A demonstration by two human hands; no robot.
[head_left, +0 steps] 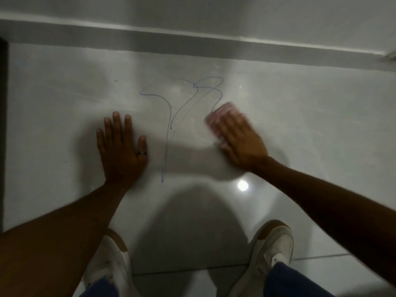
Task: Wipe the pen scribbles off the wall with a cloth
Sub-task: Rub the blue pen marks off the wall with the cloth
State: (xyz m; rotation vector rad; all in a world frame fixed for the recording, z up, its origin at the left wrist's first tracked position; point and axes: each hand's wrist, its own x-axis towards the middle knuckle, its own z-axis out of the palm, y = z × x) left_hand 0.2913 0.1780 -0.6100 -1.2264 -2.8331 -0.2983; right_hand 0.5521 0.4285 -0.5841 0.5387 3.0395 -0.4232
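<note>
Blue pen scribbles loop across a glossy white tiled surface in the middle of the view. My right hand presses a pink cloth flat on the surface at the right end of the scribbles; hand and cloth are motion-blurred. My left hand lies flat with fingers spread, just left of the scribbles, a ring on the thumb. It holds nothing.
A grey band runs across the top with a white wall above it. A dark edge borders the left side. My two white shoes stand at the bottom. A bright light reflection shines near my right forearm.
</note>
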